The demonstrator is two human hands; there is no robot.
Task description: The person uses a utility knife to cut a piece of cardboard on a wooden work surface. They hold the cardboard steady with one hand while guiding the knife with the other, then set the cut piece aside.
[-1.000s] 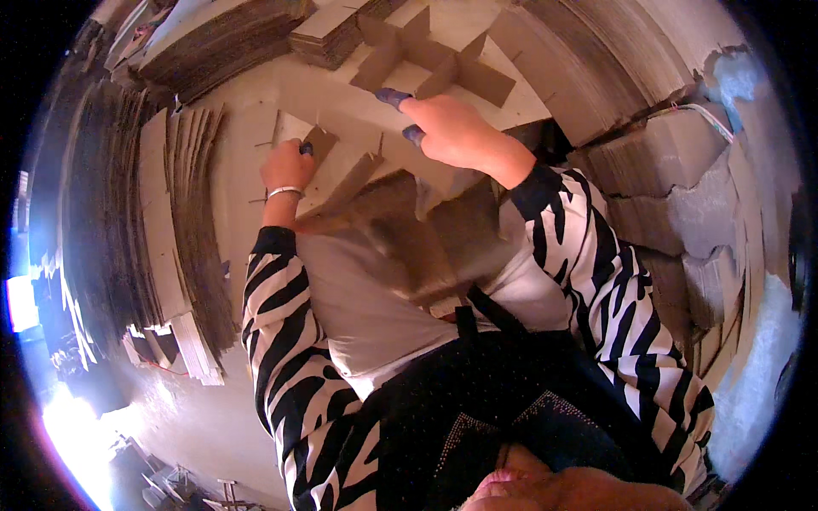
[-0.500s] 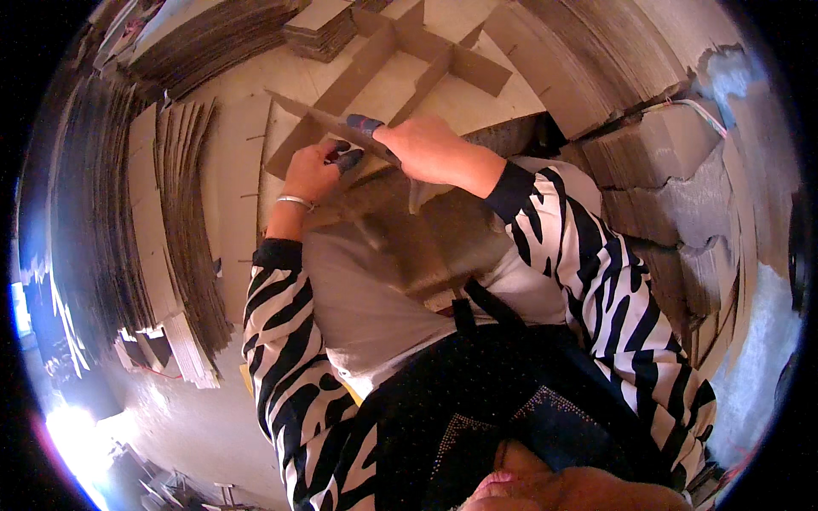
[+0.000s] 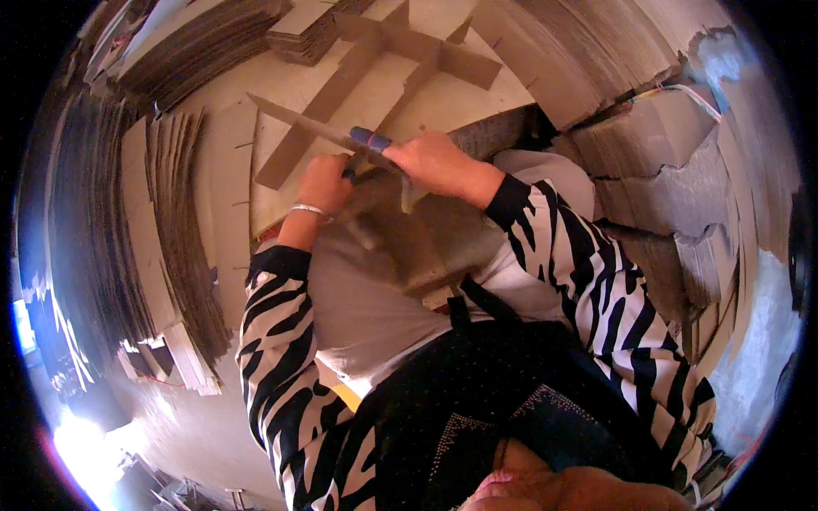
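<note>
A lattice of interlocked brown cardboard divider strips (image 3: 342, 81) stands on edge on a pale board. One long strip (image 3: 290, 117) slants from the far left toward me. At its near end my right hand (image 3: 436, 169) pinches it, a dark blue covering on the finger laid along it. Just left, my left hand (image 3: 326, 184) is curled at the lower side of the same near end. Its fingertips are mostly hidden; one dark covering shows. Beneath my hands, part of the lattice is shaded and hard to make out.
The pale wooden board (image 3: 274, 145) lies in front of my knees. Tall stacks of flat cardboard strips (image 3: 175, 204) line the left, with another pile (image 3: 302, 34) at the far side. More cardboard stacks (image 3: 643, 166) rise close on the right.
My left hand has come slightly nearer to me and to the right, its dark fingertips now less visible. My right hand has dropped a little. The lattice appears shifted slightly left.
</note>
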